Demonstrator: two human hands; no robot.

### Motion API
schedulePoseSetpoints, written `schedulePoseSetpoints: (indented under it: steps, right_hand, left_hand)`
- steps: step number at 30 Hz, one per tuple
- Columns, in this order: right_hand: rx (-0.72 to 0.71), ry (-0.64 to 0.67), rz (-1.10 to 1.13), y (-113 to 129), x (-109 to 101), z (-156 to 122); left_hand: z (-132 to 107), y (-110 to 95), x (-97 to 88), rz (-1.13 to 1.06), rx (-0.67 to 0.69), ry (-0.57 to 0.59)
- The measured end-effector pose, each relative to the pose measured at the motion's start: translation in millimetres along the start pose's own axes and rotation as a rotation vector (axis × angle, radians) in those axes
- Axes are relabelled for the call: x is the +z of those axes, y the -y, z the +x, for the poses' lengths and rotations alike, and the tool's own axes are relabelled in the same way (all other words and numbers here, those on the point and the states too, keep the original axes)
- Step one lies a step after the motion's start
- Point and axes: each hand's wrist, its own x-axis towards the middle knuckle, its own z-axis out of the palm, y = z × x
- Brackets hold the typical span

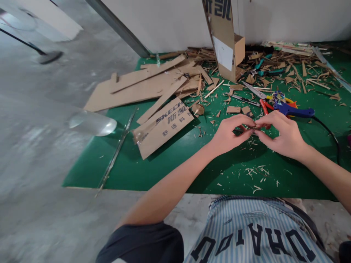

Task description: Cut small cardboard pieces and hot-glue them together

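My left hand (229, 132) and my right hand (282, 133) meet above the green mat (170, 164). Both pinch a small thin dark piece (253, 128) between thumbs and fingertips; I cannot make out what it is. Just behind my right hand lie a blue-handled tool (294, 110) and red-handled pliers (264, 106). A metal blade or scissors (253, 90) lies further back.
Flat cardboard sheets (142, 86) and a printed cardboard piece (163, 126) lie left of my hands. An upright cardboard box (223, 36) stands at the back by the wall. Cardboard scraps and shavings litter the mat. A metal ruler (117, 149) and a clear plastic object (91, 123) sit at the mat's left edge.
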Motion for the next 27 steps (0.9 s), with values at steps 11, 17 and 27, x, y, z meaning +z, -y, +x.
schedulePoseSetpoints:
  steps: [11, 17, 27]
  right_hand:
    - [0.08, 0.028, 0.049, -0.2, -0.1, -0.9]
    - [0.115, 0.042, 0.051, 0.7, 0.3, -1.6]
    - [0.165, 0.064, 0.105, 0.8, -0.3, -1.9]
  left_hand:
    - [1.1, -1.8, 0.9, -0.039, 0.022, -0.019]
    - [2.3, -2.3, -0.3, -0.041, 0.05, -0.028]
    - [1.1, -3.4, -1.3, -0.038, -0.011, 0.002]
